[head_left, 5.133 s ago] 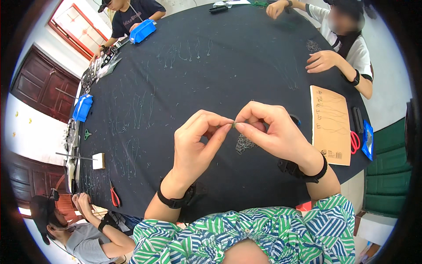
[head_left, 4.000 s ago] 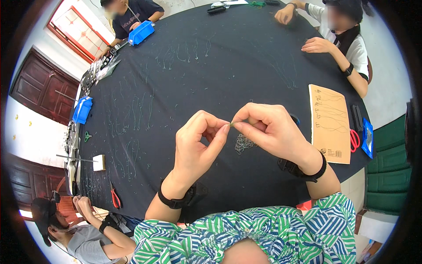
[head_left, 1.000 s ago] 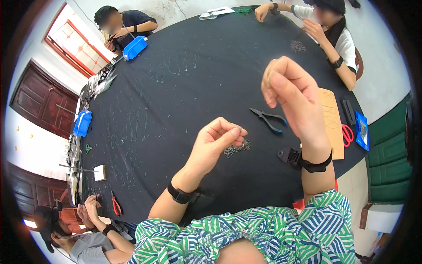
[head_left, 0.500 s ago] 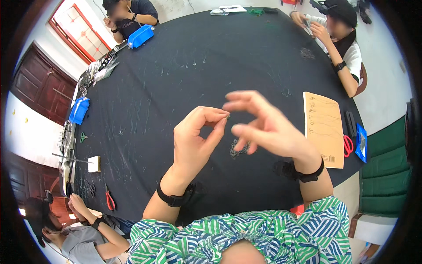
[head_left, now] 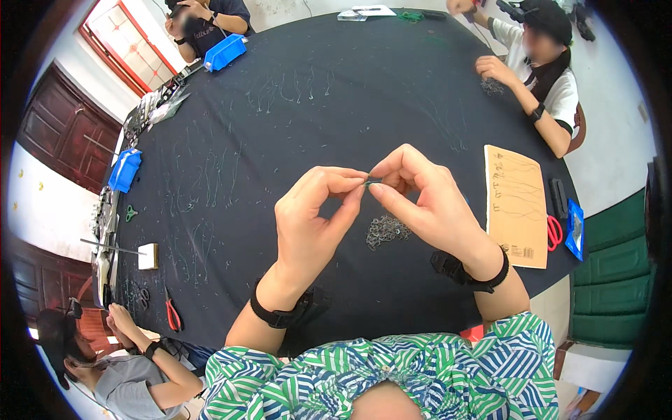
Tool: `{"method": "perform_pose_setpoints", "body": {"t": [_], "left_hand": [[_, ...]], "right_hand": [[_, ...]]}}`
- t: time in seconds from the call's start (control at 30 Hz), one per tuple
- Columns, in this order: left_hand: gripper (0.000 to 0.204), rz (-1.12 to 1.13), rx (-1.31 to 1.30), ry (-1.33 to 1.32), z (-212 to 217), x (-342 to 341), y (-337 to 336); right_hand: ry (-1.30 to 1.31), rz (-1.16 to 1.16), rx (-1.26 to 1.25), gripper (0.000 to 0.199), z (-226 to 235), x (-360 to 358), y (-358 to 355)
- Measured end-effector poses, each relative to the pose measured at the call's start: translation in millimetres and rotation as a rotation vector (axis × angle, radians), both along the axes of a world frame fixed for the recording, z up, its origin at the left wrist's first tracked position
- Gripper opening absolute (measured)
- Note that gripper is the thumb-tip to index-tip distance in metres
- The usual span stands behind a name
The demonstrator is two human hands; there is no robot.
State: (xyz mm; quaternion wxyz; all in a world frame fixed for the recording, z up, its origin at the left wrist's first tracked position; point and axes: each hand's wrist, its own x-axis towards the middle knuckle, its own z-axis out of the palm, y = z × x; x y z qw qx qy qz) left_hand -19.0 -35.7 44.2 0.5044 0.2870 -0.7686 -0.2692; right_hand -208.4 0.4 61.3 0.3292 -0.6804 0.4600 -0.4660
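Note:
My left hand (head_left: 304, 220) and my right hand (head_left: 435, 210) meet fingertip to fingertip above the black-covered table. Each is closed in a pinch of thumb and index finger. A tiny bit of green thread (head_left: 368, 183) shows between the two pinches. Whatever else the fingertips cover is too small to make out. Below my right hand, on the cloth, lies a tangled heap of small grey metal hooks (head_left: 388, 232). Several fine green threads (head_left: 234, 164) with small pieces at their ends are laid out to the left and farther back.
On the right are a tan sheet with hand-drawn lines (head_left: 516, 210), red-handled scissors (head_left: 554, 232) and a blue packet (head_left: 575, 229). Red-handled pliers (head_left: 173, 313), a small block with a rod (head_left: 148, 256) and a blue bin (head_left: 125, 171) stand left. Three other people sit around the table.
My right hand has come in from the right, and its open fingers have closed into a pinch against my left fingertips. The left hand has stayed nearly still.

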Motion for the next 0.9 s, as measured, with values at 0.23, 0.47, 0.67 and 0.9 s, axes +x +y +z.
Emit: {"method": "perform_pose_setpoints", "body": {"t": [0.23, 0.47, 0.67, 0.9], "left_hand": [[0.013, -0.024, 0.039, 0.086, 1.2, -4.6, -0.5], [0.010, -0.216, 0.498, 0.301, 5.1, -0.5, 4.5], [0.016, -0.256, 0.603, 0.386, 3.4, -1.2, 4.0], [0.022, -0.270, 0.580, 0.401, 3.7, -2.2, 3.3]], "right_hand": [[0.052, -0.031, -0.072, 0.011, 4.7, -0.6, -0.4], [0.081, -0.028, -0.087, 0.010, 6.2, -1.9, 0.8], [0.064, -0.054, -0.118, 0.008, 5.6, -0.5, 2.3], [0.024, -0.010, -0.067, 0.009, 5.8, -2.5, 0.8]]}}
